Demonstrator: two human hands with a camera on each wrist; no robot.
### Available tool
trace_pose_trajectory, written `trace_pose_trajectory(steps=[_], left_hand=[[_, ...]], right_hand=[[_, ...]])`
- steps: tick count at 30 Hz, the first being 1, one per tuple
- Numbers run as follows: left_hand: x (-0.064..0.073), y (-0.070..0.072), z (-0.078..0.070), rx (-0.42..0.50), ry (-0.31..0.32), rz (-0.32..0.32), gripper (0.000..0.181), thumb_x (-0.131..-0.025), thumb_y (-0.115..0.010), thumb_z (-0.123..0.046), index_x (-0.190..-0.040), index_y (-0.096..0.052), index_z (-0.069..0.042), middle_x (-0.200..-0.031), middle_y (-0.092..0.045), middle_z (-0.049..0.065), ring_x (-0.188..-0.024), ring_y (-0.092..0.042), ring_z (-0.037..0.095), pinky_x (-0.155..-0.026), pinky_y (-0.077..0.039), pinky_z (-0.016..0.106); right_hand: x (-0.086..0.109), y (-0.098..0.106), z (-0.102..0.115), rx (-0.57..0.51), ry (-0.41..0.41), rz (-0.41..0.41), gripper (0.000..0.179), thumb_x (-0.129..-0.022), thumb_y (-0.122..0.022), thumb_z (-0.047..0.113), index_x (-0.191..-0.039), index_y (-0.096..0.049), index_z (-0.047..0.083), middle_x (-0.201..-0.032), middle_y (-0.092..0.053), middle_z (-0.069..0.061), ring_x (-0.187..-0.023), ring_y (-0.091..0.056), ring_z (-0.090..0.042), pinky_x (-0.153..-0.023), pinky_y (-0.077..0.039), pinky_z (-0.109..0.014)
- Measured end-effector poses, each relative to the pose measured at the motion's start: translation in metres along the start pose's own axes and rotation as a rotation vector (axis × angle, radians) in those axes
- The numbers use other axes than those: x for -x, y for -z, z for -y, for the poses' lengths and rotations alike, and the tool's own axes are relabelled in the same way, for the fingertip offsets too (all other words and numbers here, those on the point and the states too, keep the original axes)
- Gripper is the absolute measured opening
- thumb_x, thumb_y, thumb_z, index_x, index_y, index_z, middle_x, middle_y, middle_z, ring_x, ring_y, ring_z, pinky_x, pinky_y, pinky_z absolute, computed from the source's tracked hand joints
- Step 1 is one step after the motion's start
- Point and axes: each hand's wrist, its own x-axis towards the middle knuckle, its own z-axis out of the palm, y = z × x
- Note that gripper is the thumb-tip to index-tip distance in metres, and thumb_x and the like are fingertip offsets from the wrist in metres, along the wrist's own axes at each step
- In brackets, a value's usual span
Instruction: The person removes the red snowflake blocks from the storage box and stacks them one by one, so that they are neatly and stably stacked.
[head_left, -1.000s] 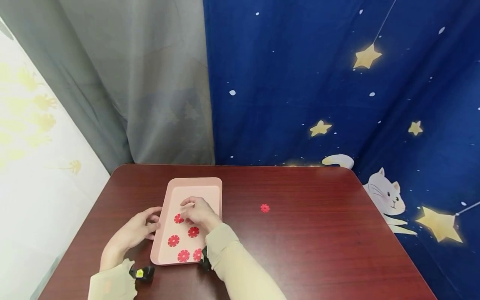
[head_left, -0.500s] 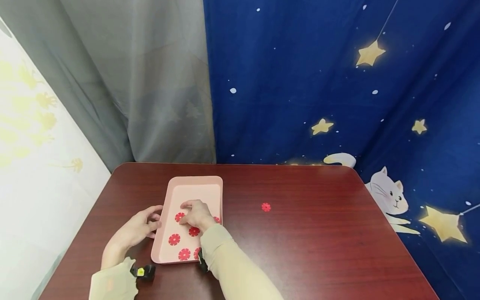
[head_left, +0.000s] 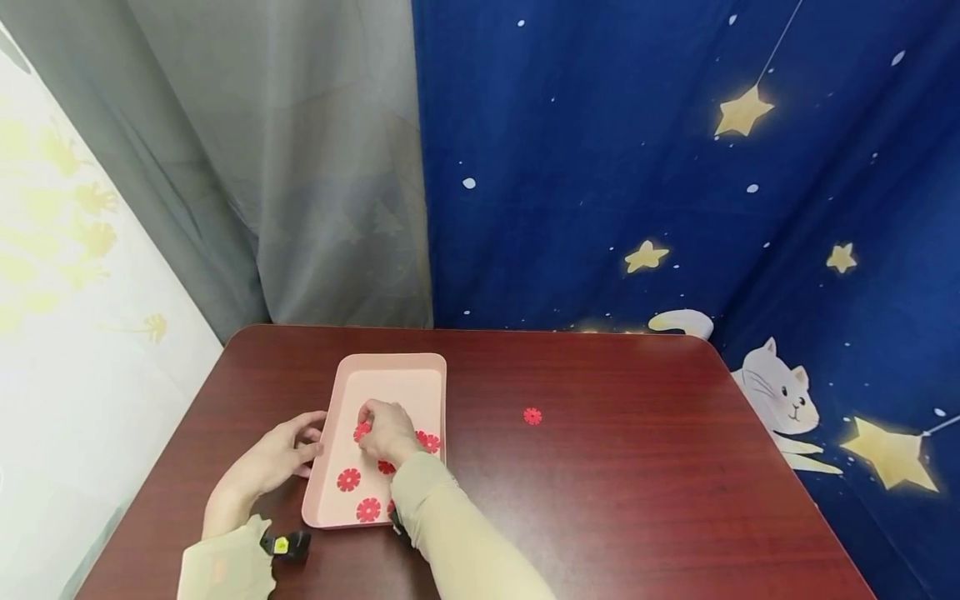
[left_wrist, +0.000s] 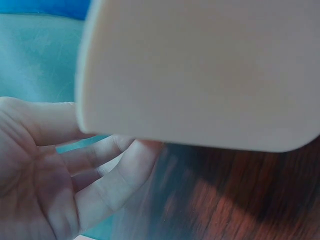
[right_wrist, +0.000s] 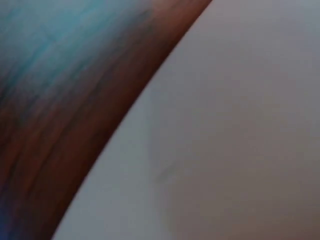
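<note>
A pink tray (head_left: 390, 362) lies on the left part of the table, with several red notched discs (head_left: 348, 479) in it. Inside the tray, my right hand (head_left: 388, 429) has its thumb and index finger curled together round one red notched disc (head_left: 362, 432). More discs (head_left: 428, 442) show partly behind that hand and its sleeve. My left hand (head_left: 281, 450) is at the tray's left side, fingers relaxed and touching the outer wall. Close up in the left wrist view, the left thumb (left_wrist: 122, 175) meets the lower edge of the tray wall (left_wrist: 200, 75).
One separate red notched disc (head_left: 532, 416) lies on the dark red wooden table (head_left: 637, 467), right of the tray. Grey and blue star-patterned curtains (head_left: 570, 167) hang behind the table. The right wrist view holds only blurred tray surface (right_wrist: 240, 125) and tabletop.
My right hand's thumb and index finger have drawn together round the disc, and its forearm has shifted left, uncovering discs along the tray's right side. The left hand stays put.
</note>
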Motion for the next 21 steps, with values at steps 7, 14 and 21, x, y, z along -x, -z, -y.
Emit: trace_pose_trajectory(steps=[7, 14, 21], left_hand=[[0.000, 0.001, 0.003, -0.002, 0.004, -0.001, 0.054, -0.095, -0.056, 0.003, -0.143, -0.033, 0.010, -0.108, -0.054, 0.023, -0.087, -0.064, 0.027, -0.067, -0.058, 0.036], [-0.003, 0.000, 0.003, -0.015, 0.010, 0.001, 0.055, -0.094, -0.058, 0.003, -0.143, -0.033, 0.010, -0.107, -0.055, 0.022, -0.087, -0.064, 0.027, -0.067, -0.058, 0.036], [-0.002, 0.002, 0.003, -0.012, -0.006, 0.003, 0.055, -0.094, -0.058, 0.004, -0.142, -0.033, 0.012, -0.105, -0.056, 0.021, -0.085, -0.063, 0.028, -0.067, -0.058, 0.036]], right_hand=[[0.002, -0.004, -0.002, -0.044, -0.039, -0.016, 0.030, -0.077, -0.083, 0.015, -0.096, -0.060, 0.018, -0.091, -0.044, 0.001, -0.078, -0.047, -0.012, -0.070, -0.044, -0.020], [0.002, 0.001, -0.005, -0.046, -0.005, -0.010, 0.029, -0.077, -0.083, 0.014, -0.084, -0.055, 0.016, -0.082, -0.044, 0.003, -0.075, -0.044, -0.011, -0.064, -0.042, -0.020], [0.002, 0.007, -0.005, -0.225, -0.058, -0.017, 0.019, -0.078, -0.081, 0.007, -0.081, -0.064, 0.015, -0.070, -0.053, 0.005, -0.064, -0.049, -0.010, -0.053, -0.044, -0.022]])
